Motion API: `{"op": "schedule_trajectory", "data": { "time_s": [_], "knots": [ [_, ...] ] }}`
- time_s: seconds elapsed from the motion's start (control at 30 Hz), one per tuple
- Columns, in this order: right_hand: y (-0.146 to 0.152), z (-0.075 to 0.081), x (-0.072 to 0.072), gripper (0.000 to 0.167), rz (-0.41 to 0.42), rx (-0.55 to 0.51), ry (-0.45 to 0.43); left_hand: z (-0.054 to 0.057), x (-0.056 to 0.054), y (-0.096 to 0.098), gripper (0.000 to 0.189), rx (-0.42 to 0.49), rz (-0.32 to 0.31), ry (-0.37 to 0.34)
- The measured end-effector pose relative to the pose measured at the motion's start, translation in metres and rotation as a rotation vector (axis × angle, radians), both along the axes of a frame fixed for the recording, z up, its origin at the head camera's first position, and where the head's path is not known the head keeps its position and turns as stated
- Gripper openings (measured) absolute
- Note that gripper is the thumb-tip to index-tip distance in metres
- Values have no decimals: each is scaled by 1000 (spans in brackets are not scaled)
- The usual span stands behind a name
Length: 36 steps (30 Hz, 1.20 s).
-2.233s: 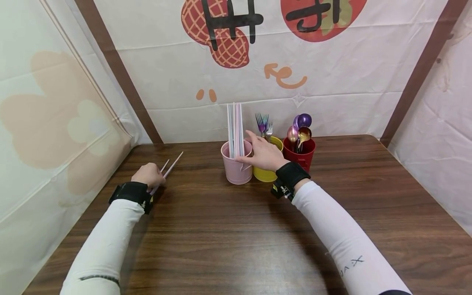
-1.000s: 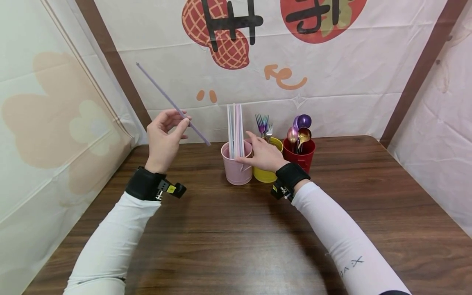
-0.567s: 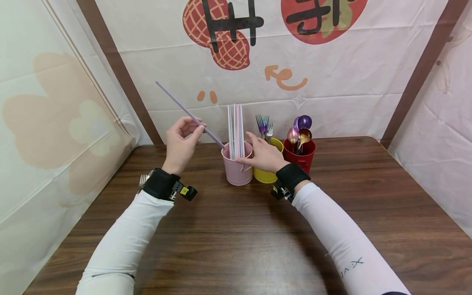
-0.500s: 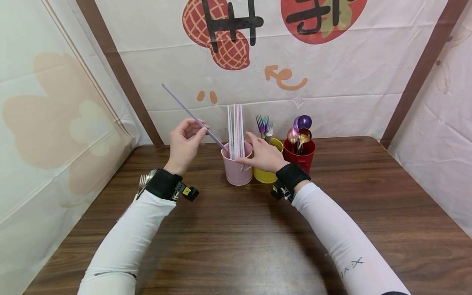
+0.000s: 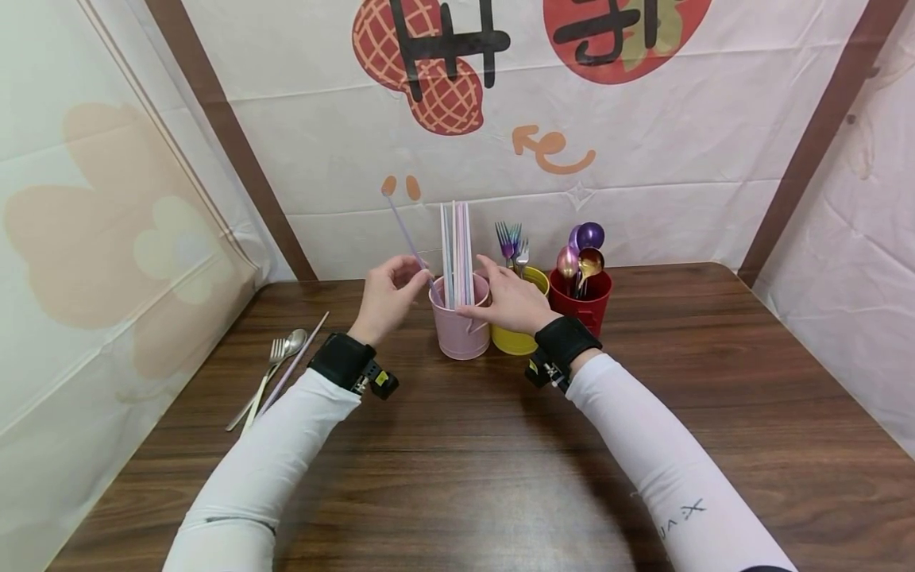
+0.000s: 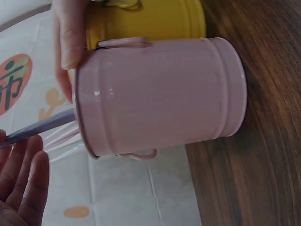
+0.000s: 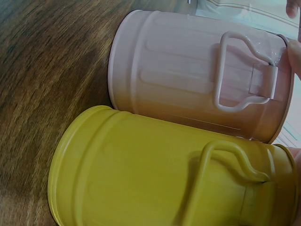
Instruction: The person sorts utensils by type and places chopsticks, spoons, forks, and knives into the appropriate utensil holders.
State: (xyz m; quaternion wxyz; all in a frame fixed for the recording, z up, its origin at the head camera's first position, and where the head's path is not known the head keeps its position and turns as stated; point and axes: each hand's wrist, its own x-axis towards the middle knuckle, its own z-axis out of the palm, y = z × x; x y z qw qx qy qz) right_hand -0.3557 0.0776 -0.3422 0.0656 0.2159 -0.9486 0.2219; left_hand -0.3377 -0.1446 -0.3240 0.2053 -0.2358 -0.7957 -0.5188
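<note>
Between its thumb and fingers, my left hand point(image 5: 389, 295) pinches a purple chopstick point(image 5: 403, 226). The chopstick leans to the left, and its lower end is inside the mouth of the pink bucket point(image 5: 461, 338). Several pastel chopsticks point(image 5: 457, 246) stand upright in that bucket. At its right side is my right hand point(image 5: 516, 298), the thumb touching the rim and the fingers extended above it. The left wrist view shows the purple chopstick point(image 6: 42, 126) entering the bucket's mouth; its tip is hidden by the wall.
Touching the pink bucket is a yellow bucket point(image 5: 513, 340) with several forks point(image 5: 509, 238). A red bucket point(image 5: 589, 311) with several spoons point(image 5: 590, 234) stands to its right. On the table's left lie a fork point(image 5: 277, 349), a spoon point(image 5: 295, 342) and another purple chopstick point(image 5: 303, 349).
My left hand lifted a purple chopstick off the table's left, carried it right, and lowered its end into the pink bucket, tilting it more upright. My right hand has stayed put.
</note>
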Motion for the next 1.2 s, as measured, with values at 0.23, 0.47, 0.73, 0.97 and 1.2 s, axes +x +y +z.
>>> {"op": "schedule_trajectory", "data": {
  "time_s": [0.23,0.47,0.73,0.97,1.2],
  "knots": [
    [0,-1,-1,101,8,-10,0,-5,-5,-2,18,-359,163,71],
    [1,-3,-3,102,9,-12,-6,-4,-5,-16,24,-529,292,23],
    [1,-2,-2,103,2,-14,-13,0,-3,-41,26,-589,291,-89],
    [3,-1,-1,104,1,-24,-33,2,4,-83,30,-650,336,-155],
    [3,0,-1,104,7,-36,-40,5,12,-131,40,-641,396,-234]
  ]
}}
